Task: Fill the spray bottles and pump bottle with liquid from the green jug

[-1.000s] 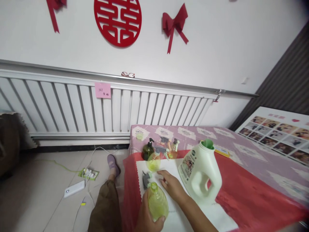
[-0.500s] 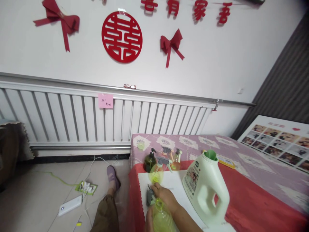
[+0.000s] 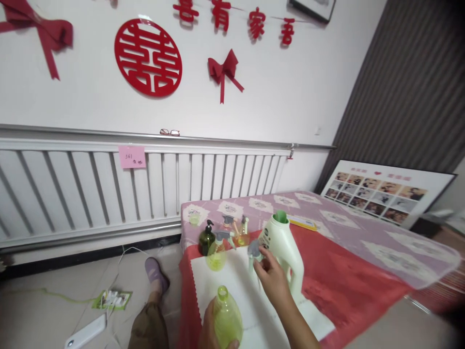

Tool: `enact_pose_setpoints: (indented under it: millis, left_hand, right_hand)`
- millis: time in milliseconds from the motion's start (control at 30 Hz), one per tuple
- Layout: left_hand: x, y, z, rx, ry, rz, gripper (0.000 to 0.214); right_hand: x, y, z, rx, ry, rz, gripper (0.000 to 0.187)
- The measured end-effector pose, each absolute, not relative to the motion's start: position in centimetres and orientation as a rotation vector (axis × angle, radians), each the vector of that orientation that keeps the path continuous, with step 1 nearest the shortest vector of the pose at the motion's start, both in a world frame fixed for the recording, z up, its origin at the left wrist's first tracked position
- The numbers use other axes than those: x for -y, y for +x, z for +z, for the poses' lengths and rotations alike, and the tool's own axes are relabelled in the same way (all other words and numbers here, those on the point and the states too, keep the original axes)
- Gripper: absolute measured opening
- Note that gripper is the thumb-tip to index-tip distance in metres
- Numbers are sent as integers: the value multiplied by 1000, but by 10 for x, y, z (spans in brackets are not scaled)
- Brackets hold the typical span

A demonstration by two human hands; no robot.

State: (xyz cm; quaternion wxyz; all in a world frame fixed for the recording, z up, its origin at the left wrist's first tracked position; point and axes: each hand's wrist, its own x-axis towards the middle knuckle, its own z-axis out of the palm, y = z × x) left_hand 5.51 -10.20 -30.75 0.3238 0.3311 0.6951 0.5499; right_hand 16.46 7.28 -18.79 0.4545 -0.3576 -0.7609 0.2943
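An uncapped yellow-green bottle [image 3: 227, 317] stands upright in my left hand [image 3: 208, 327], whose fingers wrap its side. My right hand [image 3: 273, 278] pinches a grey trigger spray head [image 3: 254, 248], held up and apart from the bottle's open neck. Just behind that hand is a large pale green jug [image 3: 296, 261] with a handle and a green piece in its mouth. Farther back on the white sheet [image 3: 250, 300] stands another yellow-green spray bottle [image 3: 216, 259], its grey sprayer on. Beside it are a dark green pump bottle [image 3: 207, 238] and a small spray bottle with orange liquid [image 3: 242, 237].
A red cloth [image 3: 348, 286] lies over the purple patterned bedspread [image 3: 334, 223]. A yellow-edged flat item [image 3: 303, 223] and a photo board [image 3: 378, 189] are at the right. Below, a power strip [image 3: 112, 299] with cables and a white power bank [image 3: 87, 332] lie on the floor.
My right hand has lifted the spray head away from beside the bottle, to the right and up near the jug. The view has turned to the right. My left hand still holds the bottle.
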Motion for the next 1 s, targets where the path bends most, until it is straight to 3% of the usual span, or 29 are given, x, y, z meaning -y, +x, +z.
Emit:
enact_pose_setpoints:
  millis: [100, 367, 600, 1000]
  left_hand:
    - [99, 56, -322, -1837, 943, 1462, 96]
    - [91, 46, -315, -1745, 1103, 1421, 94]
    - [66, 54, -280, -1780, 1248, 1420, 90]
    - [51, 50, -303, -1812, 1218, 1468, 85]
  right_hand:
    - [-63, 186, -176, 1687, -945, 795, 47]
    - [-42, 219, -130, 1002, -836, 1187, 35]
    - [-31, 212, -106, 1021, -780, 1161, 36]
    - [-32, 184, -107, 1317, -901, 1041, 47]
